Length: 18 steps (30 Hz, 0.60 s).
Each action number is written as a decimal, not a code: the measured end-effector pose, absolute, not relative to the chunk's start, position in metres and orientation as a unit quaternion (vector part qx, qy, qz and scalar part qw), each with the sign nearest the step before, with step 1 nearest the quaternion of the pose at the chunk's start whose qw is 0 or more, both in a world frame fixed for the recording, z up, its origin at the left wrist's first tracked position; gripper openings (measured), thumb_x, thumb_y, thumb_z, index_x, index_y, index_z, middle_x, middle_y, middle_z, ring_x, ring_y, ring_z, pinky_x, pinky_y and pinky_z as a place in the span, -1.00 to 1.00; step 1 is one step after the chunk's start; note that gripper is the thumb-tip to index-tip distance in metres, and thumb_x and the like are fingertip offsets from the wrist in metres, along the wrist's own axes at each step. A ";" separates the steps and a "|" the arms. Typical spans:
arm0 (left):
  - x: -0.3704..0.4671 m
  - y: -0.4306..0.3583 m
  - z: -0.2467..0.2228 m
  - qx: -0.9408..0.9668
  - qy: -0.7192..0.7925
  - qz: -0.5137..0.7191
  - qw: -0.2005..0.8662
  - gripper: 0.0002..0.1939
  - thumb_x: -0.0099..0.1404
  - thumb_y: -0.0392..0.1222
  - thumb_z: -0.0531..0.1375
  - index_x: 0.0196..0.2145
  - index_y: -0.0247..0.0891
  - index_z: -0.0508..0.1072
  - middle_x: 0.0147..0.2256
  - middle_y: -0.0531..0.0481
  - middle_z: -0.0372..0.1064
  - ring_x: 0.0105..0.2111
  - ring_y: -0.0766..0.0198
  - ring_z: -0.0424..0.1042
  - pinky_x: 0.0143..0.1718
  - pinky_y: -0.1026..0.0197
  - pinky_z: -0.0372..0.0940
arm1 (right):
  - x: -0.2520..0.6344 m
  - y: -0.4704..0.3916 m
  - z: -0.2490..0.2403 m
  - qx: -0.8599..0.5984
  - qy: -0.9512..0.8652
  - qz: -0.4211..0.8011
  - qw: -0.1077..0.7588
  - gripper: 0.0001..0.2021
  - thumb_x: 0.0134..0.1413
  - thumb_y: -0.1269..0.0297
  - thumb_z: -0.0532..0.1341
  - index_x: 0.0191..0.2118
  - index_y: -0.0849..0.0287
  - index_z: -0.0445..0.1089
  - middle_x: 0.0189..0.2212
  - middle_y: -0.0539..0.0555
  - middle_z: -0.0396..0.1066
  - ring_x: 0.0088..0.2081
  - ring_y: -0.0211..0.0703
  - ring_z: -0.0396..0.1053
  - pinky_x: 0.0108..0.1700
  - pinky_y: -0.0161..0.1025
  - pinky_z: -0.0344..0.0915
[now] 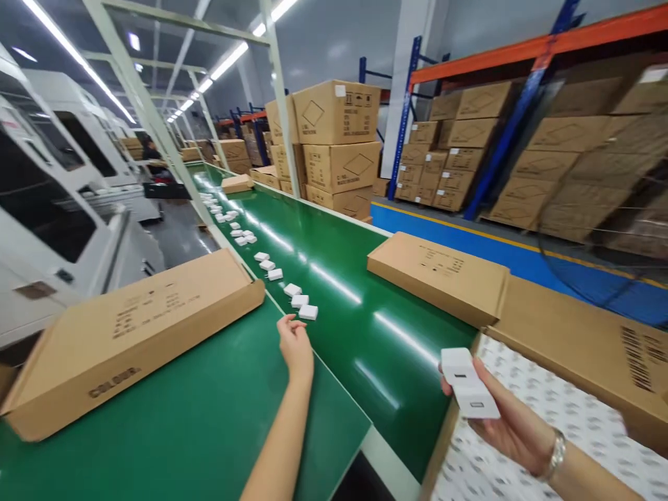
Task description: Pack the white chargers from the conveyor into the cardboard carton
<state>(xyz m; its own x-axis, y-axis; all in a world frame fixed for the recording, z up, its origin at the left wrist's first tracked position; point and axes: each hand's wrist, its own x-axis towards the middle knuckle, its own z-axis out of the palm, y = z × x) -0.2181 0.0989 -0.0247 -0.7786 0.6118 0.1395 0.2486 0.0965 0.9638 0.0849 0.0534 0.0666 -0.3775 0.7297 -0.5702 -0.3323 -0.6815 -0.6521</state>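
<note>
My left hand (296,348) is over the near edge of the green belt (344,278), its fingers bent together beside the closest white adapter (307,312); whether anything small is between them is hidden. A line of several more white adapters runs away along the belt's left side. At the right, my right hand (501,417), with a bracelet at the wrist, grips white adapters (470,383) that show two dark port slots. Below and beside it lies an open carton (443,445) filled with rows of white pieces.
A flat carton (156,320) lies on the green table (182,417) at left. Another flat carton (438,271) sits across the belt. Stacked boxes (339,139) and loaded shelves stand behind. White machines line the left, where a distant person (151,152) is visible.
</note>
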 end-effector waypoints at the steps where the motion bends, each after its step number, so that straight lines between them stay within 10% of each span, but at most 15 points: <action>1: -0.218 0.098 -0.025 0.299 0.729 0.597 0.151 -0.76 0.08 -0.40 -0.04 -0.27 -0.19 0.19 -0.48 0.12 0.28 -0.47 0.32 0.28 -0.34 0.27 0.15 | 0.095 0.039 0.070 -0.437 -0.171 0.811 0.349 -0.60 -0.24 0.08 0.36 -0.27 0.21 0.34 -0.49 -0.01 0.45 -0.63 -0.42 0.34 -0.66 -0.57 0.27; 11: -0.202 0.077 -0.013 0.426 0.778 0.441 0.137 -0.79 0.09 -0.34 -0.06 -0.30 -0.19 0.23 -0.43 0.05 0.32 -0.42 0.24 0.31 -0.35 0.22 0.17 | 0.145 -0.030 0.082 -0.485 -0.149 0.770 0.387 -0.53 -0.32 -0.09 0.33 -0.31 0.18 0.36 -0.49 -0.01 0.41 -0.61 -0.39 0.31 -0.60 -0.47 0.27; 18: -0.139 0.014 0.022 0.644 0.605 0.250 0.396 -0.77 0.16 -0.12 -0.07 -0.39 -0.20 0.35 -0.41 0.02 0.37 -0.34 0.22 0.34 -0.27 0.23 0.20 | 0.271 0.026 0.074 -0.740 -0.640 0.073 0.196 -0.61 -0.18 -0.06 0.20 -0.26 0.11 0.29 -0.41 0.12 0.35 -0.35 -0.01 0.29 -0.34 -0.16 0.17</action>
